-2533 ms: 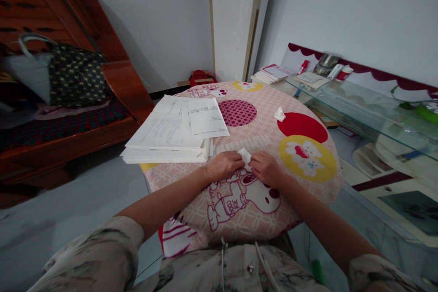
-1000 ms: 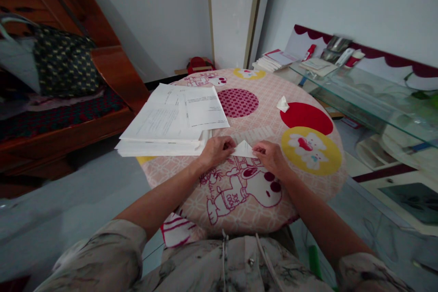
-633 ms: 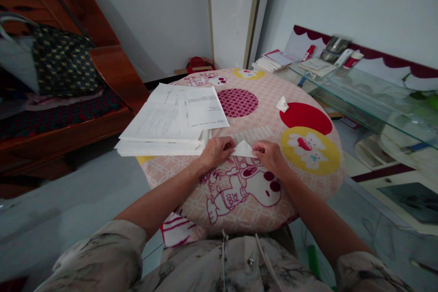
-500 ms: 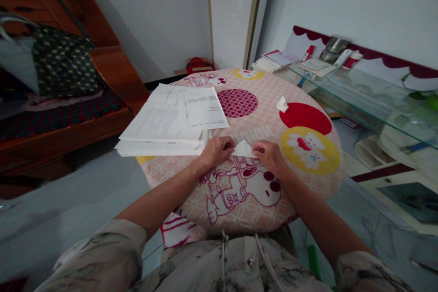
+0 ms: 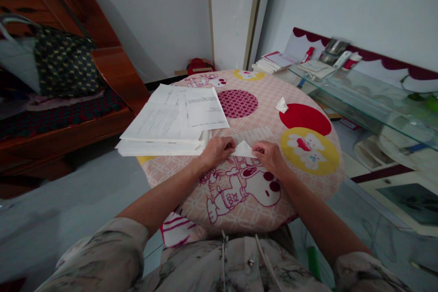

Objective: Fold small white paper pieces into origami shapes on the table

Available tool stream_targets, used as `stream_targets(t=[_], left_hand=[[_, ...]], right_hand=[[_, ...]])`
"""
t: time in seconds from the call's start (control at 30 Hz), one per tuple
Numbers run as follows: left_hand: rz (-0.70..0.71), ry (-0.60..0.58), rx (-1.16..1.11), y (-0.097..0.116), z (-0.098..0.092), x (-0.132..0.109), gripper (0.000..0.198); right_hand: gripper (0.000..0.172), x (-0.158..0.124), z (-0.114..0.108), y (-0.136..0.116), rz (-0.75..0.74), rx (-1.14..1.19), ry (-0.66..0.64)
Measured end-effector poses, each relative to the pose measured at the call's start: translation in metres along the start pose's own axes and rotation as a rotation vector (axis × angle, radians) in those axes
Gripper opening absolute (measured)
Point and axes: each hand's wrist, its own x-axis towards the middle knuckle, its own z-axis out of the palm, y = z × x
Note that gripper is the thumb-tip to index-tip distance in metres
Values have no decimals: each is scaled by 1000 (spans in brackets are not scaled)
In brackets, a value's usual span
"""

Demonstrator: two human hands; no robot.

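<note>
A small white folded paper (image 5: pixel 243 149) lies on the round table with its pink cartoon-print cloth (image 5: pixel 246 210). My left hand (image 5: pixel 219 149) pinches the paper's left end with curled fingers. My right hand (image 5: pixel 270 156) pinches its right end the same way. Both hands rest on the cloth near the table's front half, close together. A second small folded white paper (image 5: pixel 282 104) lies further back on the cloth, beside a red circle.
A thick stack of printed sheets (image 5: pixel 171 121) covers the table's left part. A wooden bench with a dark patterned bag (image 5: pixel 65 61) stands at the left. A glass counter (image 5: pixel 369 100) with books and small items runs along the right.
Since 2.5 s ago the small paper has been opened out from a tight wad into a wider triangular shape between my hands. Over the last second my hands have stayed almost still.
</note>
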Motion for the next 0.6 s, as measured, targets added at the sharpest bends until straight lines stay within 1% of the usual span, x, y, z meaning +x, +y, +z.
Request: stream_targets(t=[0.3,0.43,0.53,0.6], left_hand=[[134,-24,10,1,-2,-2,10],[182,-22,72,-1,1,-4,13],[274,22,144,-6,4,-5,18],[356,15,150,-8,5,-5,21]], right_hand=[[11,0,1,0,-25,5,13],[11,0,1,0,-42,-19,8],[11,0,1,-1,-41,-22,-5],[11,0,0,-2,-35,-18,-13]])
